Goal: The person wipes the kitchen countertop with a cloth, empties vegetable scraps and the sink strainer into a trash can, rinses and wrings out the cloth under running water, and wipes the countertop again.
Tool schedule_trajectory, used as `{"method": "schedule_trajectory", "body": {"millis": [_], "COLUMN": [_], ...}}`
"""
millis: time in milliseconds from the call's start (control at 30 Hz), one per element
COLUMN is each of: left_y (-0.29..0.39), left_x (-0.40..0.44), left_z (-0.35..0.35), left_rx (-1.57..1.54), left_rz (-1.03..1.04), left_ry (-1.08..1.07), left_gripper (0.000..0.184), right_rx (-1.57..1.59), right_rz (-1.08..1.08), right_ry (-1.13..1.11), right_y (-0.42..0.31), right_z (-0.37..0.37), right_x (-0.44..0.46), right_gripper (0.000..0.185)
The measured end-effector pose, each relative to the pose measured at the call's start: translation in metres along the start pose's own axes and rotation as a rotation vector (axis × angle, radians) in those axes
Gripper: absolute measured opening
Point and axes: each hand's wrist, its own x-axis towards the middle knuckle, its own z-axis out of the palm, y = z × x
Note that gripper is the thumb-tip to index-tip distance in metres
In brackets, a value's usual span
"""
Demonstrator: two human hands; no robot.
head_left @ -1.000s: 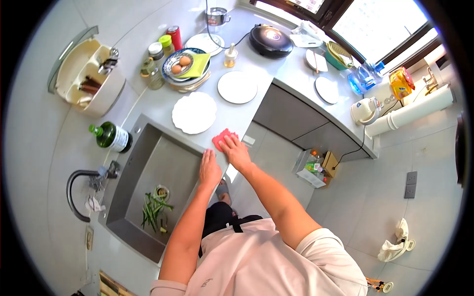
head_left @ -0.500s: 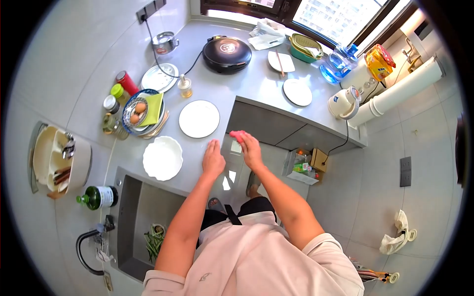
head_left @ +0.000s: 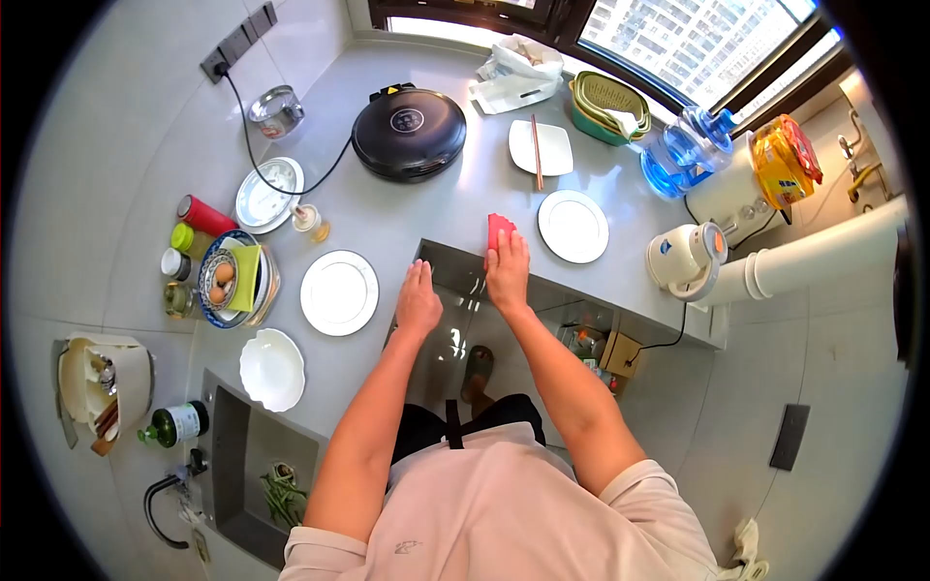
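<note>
My right hand (head_left: 508, 269) holds a red cloth (head_left: 500, 230) at the front edge of the counter (head_left: 446, 208), below the square white plate (head_left: 541, 149) with brown chopsticks (head_left: 537, 153) and left of a round white plate (head_left: 573, 227). Near the counter's inner corner is my left hand (head_left: 418, 298), holding nothing, its fingers stretched out and close together. The nearest dish to it is another round white plate (head_left: 339, 292), on its left. A scalloped white dish (head_left: 272, 370) lies farther to the lower left.
A black electric pan (head_left: 409, 134) stands at the back, its cord running left. Eggs (head_left: 223, 275) sit in stacked bowls by several jars. The sink (head_left: 254, 436) holds green vegetables. At right are a water jug (head_left: 686, 153), a white kettle (head_left: 683, 254) and green baskets (head_left: 607, 105).
The view has turned and moved toward the right-hand counter. My right hand has carried the red cloth from beside the sink to that counter's edge. My left hand has left the sink's side.
</note>
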Motion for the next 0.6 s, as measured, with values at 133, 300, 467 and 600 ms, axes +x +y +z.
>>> {"method": "schedule_trajectory", "body": {"millis": [133, 300, 467, 600], "left_y": [0.01, 0.006, -0.011, -0.029], "left_x": [0.032, 0.062, 0.08, 0.079], "left_z": [0.018, 0.027, 0.02, 0.016], "left_rx": [0.022, 0.032, 0.043, 0.044], "left_rz": [-0.012, -0.053, -0.111, -0.112], "left_ry": [0.005, -0.004, 0.049, 0.073], "left_gripper": [0.059, 0.06, 0.06, 0.06], "right_rx": [-0.195, -0.191, -0.254, -0.229], "right_rz": [-0.064, -0.05, -0.075, -0.222], "right_ry": [-0.18, -0.206, -0.156, -0.178], "right_y": [0.023, 0.034, 0.028, 0.006], "right_z": [0.01, 0.034, 0.074, 0.106], "right_x": [0.007, 0.021, 0.062, 0.099], "right_gripper": [0.056, 0.058, 0.054, 0.052]}}
